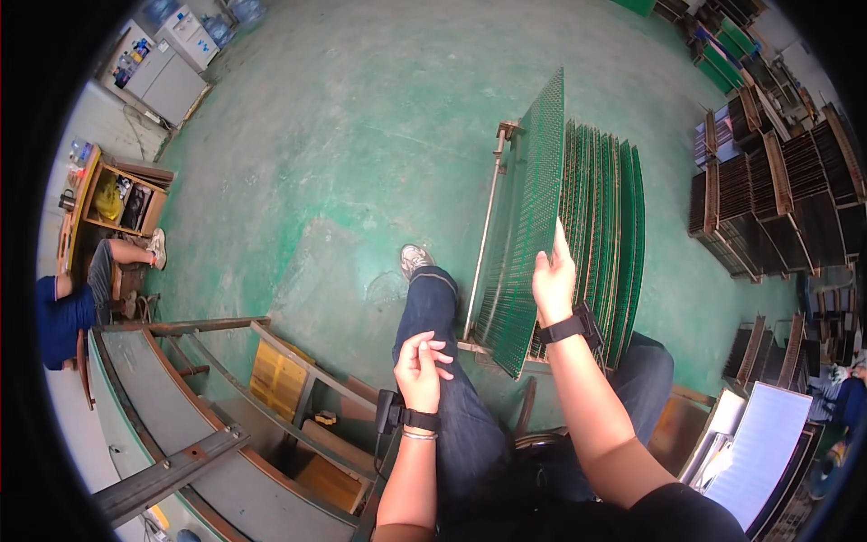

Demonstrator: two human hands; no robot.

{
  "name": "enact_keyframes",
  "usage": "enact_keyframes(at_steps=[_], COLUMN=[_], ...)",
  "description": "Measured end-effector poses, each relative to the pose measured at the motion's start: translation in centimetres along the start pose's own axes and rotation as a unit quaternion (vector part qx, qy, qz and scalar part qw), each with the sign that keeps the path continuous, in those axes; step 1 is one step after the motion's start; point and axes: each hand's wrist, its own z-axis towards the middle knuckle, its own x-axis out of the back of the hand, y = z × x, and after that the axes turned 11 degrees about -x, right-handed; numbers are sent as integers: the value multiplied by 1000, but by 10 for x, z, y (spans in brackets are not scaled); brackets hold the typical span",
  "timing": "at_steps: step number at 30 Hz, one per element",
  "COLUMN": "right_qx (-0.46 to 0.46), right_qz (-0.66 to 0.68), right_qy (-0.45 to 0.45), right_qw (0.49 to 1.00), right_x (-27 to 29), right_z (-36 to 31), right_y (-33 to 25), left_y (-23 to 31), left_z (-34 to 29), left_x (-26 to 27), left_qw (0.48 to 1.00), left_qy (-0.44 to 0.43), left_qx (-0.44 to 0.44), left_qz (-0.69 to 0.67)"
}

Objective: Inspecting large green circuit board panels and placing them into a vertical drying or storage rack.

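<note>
My right hand (554, 287) is at the near edge of a large green perforated board (528, 226), thumb on one side and fingers on the other. That board stands tilted at the left end of a rack (490, 230) with metal rods. To its right, several similar green boards (601, 217) stand upright in a tight row. My left hand (420, 372) hangs above my left thigh with nothing in it, its fingers loosely bent and apart. Both wrists wear black straps with small devices.
A metal-framed bench (208, 425) with shelves stands at lower left. Dark racks full of boards (777, 194) line the right side. A white-blue sheet (759, 452) lies at lower right. A person (77, 303) sits at far left by a wooden cabinet (122, 200).
</note>
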Motion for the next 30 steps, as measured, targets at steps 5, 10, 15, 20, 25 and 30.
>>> enact_keyframes(at_steps=[5, 10, 15, 20, 25, 30], right_qx=[126, -16, 4, 18, -129, -45], right_qz=[-196, -103, -61, -91, -276, -462], right_qy=[66, 48, 23, 28, -50, -3], right_qw=[970, 993, 998, 995, 951, 886], right_x=[-8, -34, -27, -33, -35, -42], right_z=[34, 32, 10, 20, 21, 32], right_y=[11, 4, -2, 41, 57, 83], left_y=[-2, 0, -3, -4, -2, 7], left_z=[3, 4, 1, -3, -2, 1], left_x=[-9, -19, -8, -17, -19, -29], left_qw=[1000, 999, 996, 996, 994, 995], left_qy=[-3, -6, -6, -14, -22, -37], left_qx=[-1, -16, -37, -43, -42, -38], left_qz=[-7, 34, 84, 81, 103, 84])
